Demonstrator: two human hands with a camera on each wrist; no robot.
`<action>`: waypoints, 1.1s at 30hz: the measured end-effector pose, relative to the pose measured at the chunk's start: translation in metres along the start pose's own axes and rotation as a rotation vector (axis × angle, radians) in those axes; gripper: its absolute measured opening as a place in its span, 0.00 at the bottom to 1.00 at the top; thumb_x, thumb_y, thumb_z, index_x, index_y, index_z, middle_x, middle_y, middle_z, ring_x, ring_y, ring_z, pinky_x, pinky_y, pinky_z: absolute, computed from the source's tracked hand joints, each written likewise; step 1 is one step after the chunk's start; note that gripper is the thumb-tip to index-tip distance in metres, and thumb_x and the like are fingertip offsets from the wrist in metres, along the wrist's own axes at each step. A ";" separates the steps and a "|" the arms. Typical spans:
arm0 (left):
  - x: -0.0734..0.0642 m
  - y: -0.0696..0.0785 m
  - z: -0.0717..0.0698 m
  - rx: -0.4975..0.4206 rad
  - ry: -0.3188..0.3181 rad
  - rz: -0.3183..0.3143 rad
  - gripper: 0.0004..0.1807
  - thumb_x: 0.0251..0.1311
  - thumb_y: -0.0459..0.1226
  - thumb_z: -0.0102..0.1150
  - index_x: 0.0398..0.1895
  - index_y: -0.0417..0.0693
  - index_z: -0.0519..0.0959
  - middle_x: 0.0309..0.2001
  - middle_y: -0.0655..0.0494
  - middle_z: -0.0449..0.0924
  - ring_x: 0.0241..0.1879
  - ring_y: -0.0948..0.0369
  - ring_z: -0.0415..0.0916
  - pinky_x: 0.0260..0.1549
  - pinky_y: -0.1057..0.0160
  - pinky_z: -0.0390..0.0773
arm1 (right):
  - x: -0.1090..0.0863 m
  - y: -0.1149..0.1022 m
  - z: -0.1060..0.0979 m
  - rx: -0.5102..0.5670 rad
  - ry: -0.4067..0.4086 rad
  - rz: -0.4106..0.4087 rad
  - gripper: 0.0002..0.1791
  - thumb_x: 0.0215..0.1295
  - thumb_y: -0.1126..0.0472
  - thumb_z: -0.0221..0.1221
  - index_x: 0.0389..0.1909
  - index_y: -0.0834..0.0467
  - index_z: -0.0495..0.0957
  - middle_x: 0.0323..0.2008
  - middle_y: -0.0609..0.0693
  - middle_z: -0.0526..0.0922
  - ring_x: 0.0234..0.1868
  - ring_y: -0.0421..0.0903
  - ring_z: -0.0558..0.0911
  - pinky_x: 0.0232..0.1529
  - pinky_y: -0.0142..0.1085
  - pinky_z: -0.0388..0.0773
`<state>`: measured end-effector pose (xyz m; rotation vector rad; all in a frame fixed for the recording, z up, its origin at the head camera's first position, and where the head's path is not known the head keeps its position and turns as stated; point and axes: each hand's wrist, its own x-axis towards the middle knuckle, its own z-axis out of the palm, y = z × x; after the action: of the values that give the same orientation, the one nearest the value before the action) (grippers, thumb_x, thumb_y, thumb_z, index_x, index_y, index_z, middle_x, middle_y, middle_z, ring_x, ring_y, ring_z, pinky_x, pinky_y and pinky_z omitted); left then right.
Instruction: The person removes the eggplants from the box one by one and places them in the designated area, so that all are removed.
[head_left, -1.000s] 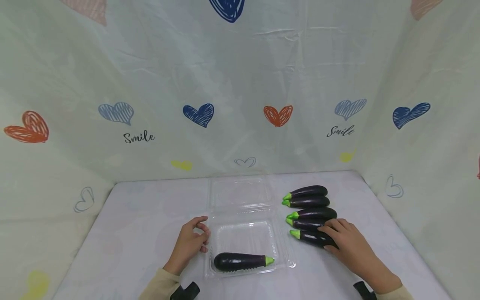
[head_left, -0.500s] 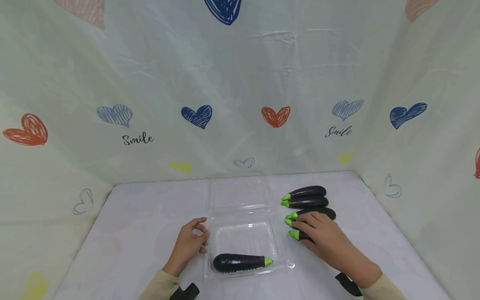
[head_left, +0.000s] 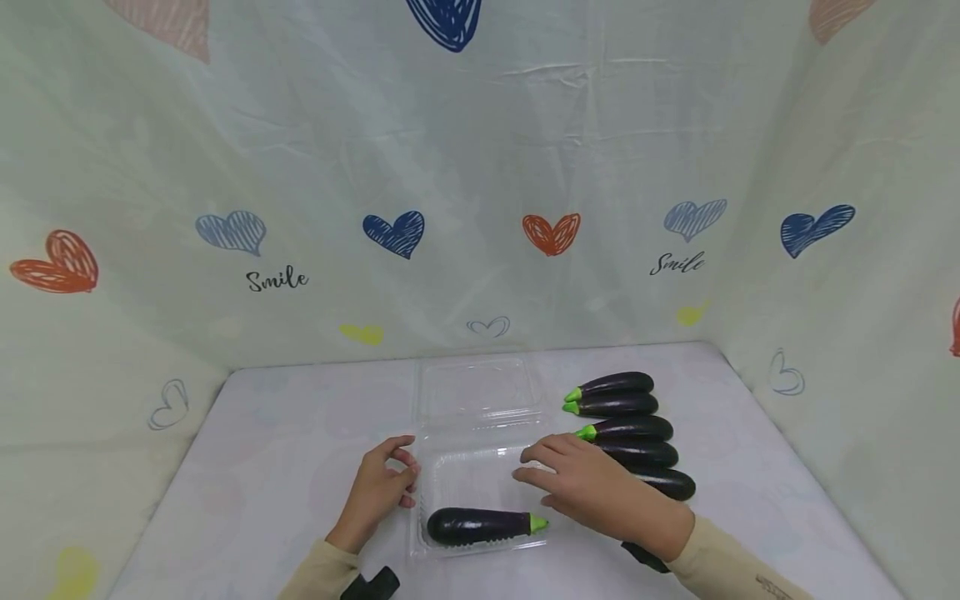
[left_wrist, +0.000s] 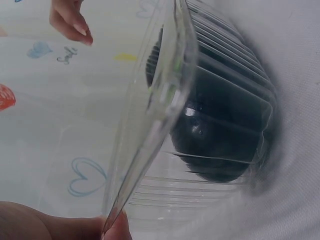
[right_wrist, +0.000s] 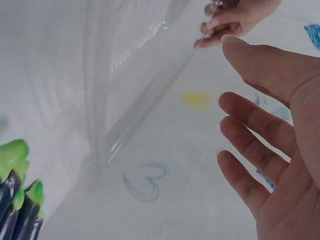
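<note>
A clear plastic clamshell container (head_left: 472, 479) lies opened on the table, with its lid folded toward the back. One dark purple eggplant (head_left: 480, 526) with a green stem end rests lengthwise along the container's near side. My left hand (head_left: 378, 490) stays at the left edge; in the left wrist view its thumb and a finger pinch the rim (left_wrist: 145, 145). Over the container's right edge hovers my right hand (head_left: 588, 492), holding nothing. The right wrist view shows that hand's fingers (right_wrist: 255, 145) spread and slightly bent. It hides part of the container's right side and some stem ends.
Several more eggplants (head_left: 637, 454) lie in a column on the table right of the container, stems pointing left. A white cloth covers the table (head_left: 285, 458). Behind and at the sides hangs a pale curtain (head_left: 480, 150) printed with hearts.
My right hand has moved left, from the nearest eggplants on the right to above the container's right edge. The left hand and the eggplant in the container stay put.
</note>
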<state>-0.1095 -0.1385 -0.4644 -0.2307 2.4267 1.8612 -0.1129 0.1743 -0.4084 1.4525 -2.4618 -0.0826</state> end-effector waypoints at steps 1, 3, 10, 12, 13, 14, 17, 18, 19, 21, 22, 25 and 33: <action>0.000 0.000 0.000 0.001 0.000 0.001 0.27 0.64 0.20 0.58 0.67 0.24 0.71 0.40 0.46 0.75 0.24 0.60 0.75 0.16 0.66 0.81 | 0.003 -0.001 0.001 -0.002 -0.012 -0.018 0.31 0.51 0.52 0.82 0.58 0.45 0.83 0.56 0.43 0.84 0.58 0.44 0.82 0.62 0.37 0.82; 0.000 0.000 0.000 0.003 0.001 0.001 0.27 0.64 0.20 0.59 0.67 0.24 0.71 0.40 0.46 0.75 0.24 0.60 0.75 0.16 0.66 0.80 | 0.009 -0.004 0.002 -0.006 -0.036 -0.052 0.31 0.53 0.51 0.81 0.59 0.43 0.83 0.58 0.42 0.83 0.59 0.43 0.81 0.63 0.36 0.81; 0.000 0.001 0.000 0.014 0.003 0.004 0.27 0.64 0.21 0.59 0.67 0.25 0.72 0.40 0.45 0.75 0.24 0.60 0.75 0.17 0.66 0.81 | 0.024 -0.012 0.009 -0.001 -0.037 -0.174 0.27 0.57 0.51 0.79 0.58 0.41 0.84 0.57 0.42 0.83 0.59 0.41 0.81 0.62 0.33 0.80; 0.000 0.000 0.000 0.017 0.004 0.005 0.27 0.65 0.21 0.59 0.67 0.25 0.72 0.40 0.45 0.75 0.24 0.60 0.75 0.17 0.66 0.81 | 0.027 -0.013 0.011 -0.002 -0.057 -0.198 0.25 0.59 0.52 0.77 0.58 0.40 0.84 0.57 0.41 0.83 0.60 0.40 0.80 0.63 0.32 0.79; 0.000 0.000 0.000 0.018 0.005 0.005 0.27 0.64 0.21 0.59 0.67 0.25 0.72 0.40 0.45 0.75 0.24 0.60 0.75 0.17 0.66 0.81 | 0.029 -0.014 0.012 -0.003 -0.072 -0.210 0.25 0.60 0.52 0.76 0.58 0.39 0.84 0.58 0.41 0.83 0.60 0.40 0.80 0.64 0.32 0.78; 0.000 0.000 0.000 0.019 0.006 0.004 0.27 0.64 0.21 0.59 0.67 0.25 0.72 0.40 0.45 0.75 0.24 0.60 0.75 0.17 0.66 0.81 | 0.030 -0.015 0.013 -0.006 -0.088 -0.224 0.24 0.62 0.52 0.75 0.59 0.38 0.83 0.58 0.41 0.83 0.61 0.39 0.79 0.64 0.31 0.77; 0.000 -0.001 0.001 0.013 0.007 0.002 0.27 0.64 0.20 0.59 0.67 0.25 0.72 0.40 0.45 0.75 0.23 0.60 0.75 0.17 0.67 0.81 | 0.035 -0.017 0.014 -0.016 -0.135 -0.264 0.23 0.65 0.54 0.72 0.60 0.37 0.83 0.59 0.40 0.83 0.61 0.39 0.78 0.65 0.30 0.76; -0.001 -0.001 0.001 0.012 0.006 0.001 0.26 0.64 0.20 0.58 0.67 0.25 0.72 0.40 0.45 0.75 0.23 0.60 0.75 0.17 0.67 0.81 | 0.037 -0.017 0.015 -0.013 -0.146 -0.277 0.22 0.65 0.55 0.71 0.60 0.36 0.84 0.59 0.40 0.83 0.61 0.39 0.78 0.65 0.30 0.75; -0.001 -0.001 0.001 0.010 0.006 0.000 0.26 0.64 0.20 0.58 0.67 0.25 0.72 0.40 0.45 0.75 0.23 0.60 0.75 0.17 0.67 0.81 | 0.039 -0.017 0.015 -0.009 -0.153 -0.288 0.22 0.66 0.55 0.71 0.60 0.36 0.84 0.59 0.40 0.83 0.61 0.38 0.79 0.65 0.30 0.75; 0.000 0.000 0.001 0.011 0.004 0.001 0.26 0.63 0.20 0.58 0.67 0.25 0.72 0.39 0.45 0.75 0.23 0.60 0.75 0.17 0.66 0.81 | 0.041 -0.017 0.016 0.009 -0.163 -0.308 0.21 0.66 0.57 0.70 0.59 0.36 0.85 0.59 0.40 0.83 0.60 0.38 0.79 0.64 0.29 0.75; 0.000 0.000 0.001 0.011 0.004 -0.001 0.26 0.63 0.20 0.58 0.66 0.25 0.72 0.39 0.45 0.75 0.24 0.60 0.75 0.17 0.66 0.81 | 0.042 -0.017 0.017 0.023 -0.167 -0.315 0.21 0.66 0.56 0.70 0.58 0.35 0.86 0.59 0.39 0.83 0.60 0.38 0.79 0.64 0.29 0.76; 0.000 0.000 0.001 0.015 0.004 -0.003 0.26 0.63 0.20 0.58 0.66 0.25 0.72 0.40 0.45 0.75 0.24 0.61 0.75 0.17 0.66 0.81 | 0.044 -0.016 0.019 0.067 -0.184 -0.334 0.20 0.66 0.56 0.70 0.56 0.35 0.88 0.59 0.39 0.83 0.59 0.37 0.80 0.63 0.28 0.76; 0.001 -0.001 0.000 0.012 0.001 0.000 0.26 0.63 0.20 0.58 0.67 0.25 0.72 0.40 0.45 0.75 0.24 0.60 0.76 0.16 0.66 0.81 | 0.044 -0.017 0.022 0.037 -0.231 -0.323 0.22 0.67 0.54 0.69 0.59 0.31 0.86 0.57 0.39 0.84 0.58 0.37 0.80 0.60 0.28 0.76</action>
<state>-0.1101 -0.1386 -0.4654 -0.2308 2.4386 1.8461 -0.1245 0.1258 -0.4235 1.9444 -2.3836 -0.2864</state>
